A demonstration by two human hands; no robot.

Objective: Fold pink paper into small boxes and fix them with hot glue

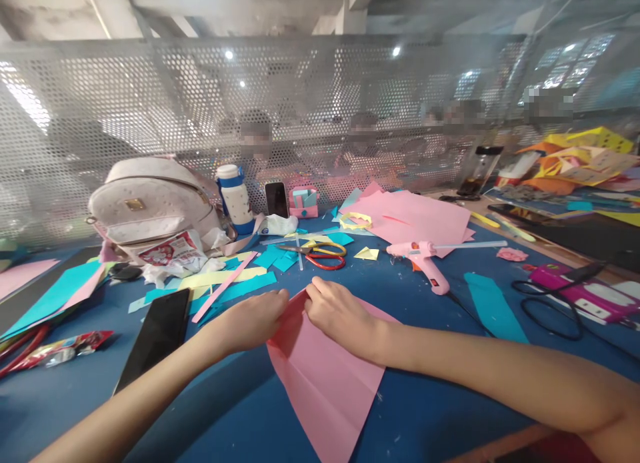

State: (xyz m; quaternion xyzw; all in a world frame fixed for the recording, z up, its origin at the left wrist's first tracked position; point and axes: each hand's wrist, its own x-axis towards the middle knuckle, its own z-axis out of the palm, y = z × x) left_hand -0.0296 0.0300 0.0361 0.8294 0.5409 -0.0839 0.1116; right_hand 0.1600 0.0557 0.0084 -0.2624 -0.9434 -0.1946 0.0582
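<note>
A sheet of pink paper (pixel 335 390) is between my hands, its far edge raised off the blue table and one corner hanging toward me. My left hand (pixel 263 316) is closed on the upper left edge of the sheet. At the top edge my right hand (pixel 343 316) pinches the same paper, close beside the left. Faint crease lines run down the sheet. Just beyond my hands lie scissors (pixel 325 255) with red and yellow handles. A pink glue gun (pixel 425 262) rests right of them, with a clear glue stick out of its back.
A stack of pink paper (pixel 415 216) lies farther back. On the left are a black phone (pixel 157 336), a white backpack (pixel 150 203) and a bottle (pixel 235 200). Blue strips (pixel 493 303) and a magenta power strip (pixel 575 293) with cables sit right. A perforated screen (pixel 310 103) stands behind.
</note>
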